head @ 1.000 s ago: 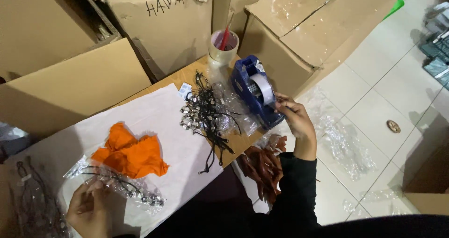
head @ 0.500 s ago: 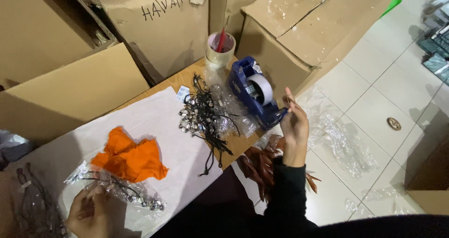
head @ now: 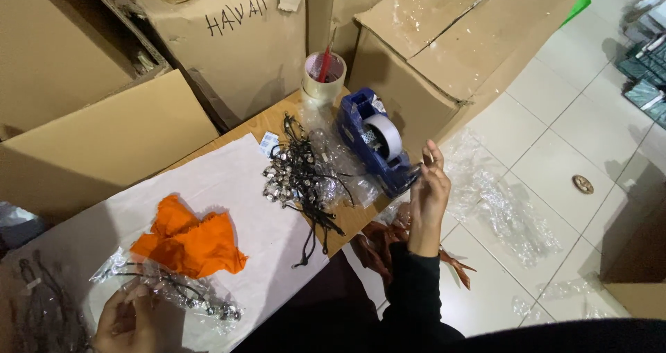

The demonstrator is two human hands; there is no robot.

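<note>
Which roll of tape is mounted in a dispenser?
The white roll in the blue dispenser, beside the right hand. The clear roll behind it sits flat on the table, holding red pens.

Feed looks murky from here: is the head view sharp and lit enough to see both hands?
Head view: dim and warm; right hand by the blue tape dispenser is sharp and evenly lit; left hand on the clear bag sits in shadow at the frame's edge, slightly soft; mild glare on floor plastic wrap.

Left hand (head: 132, 322) partly cut off
</note>
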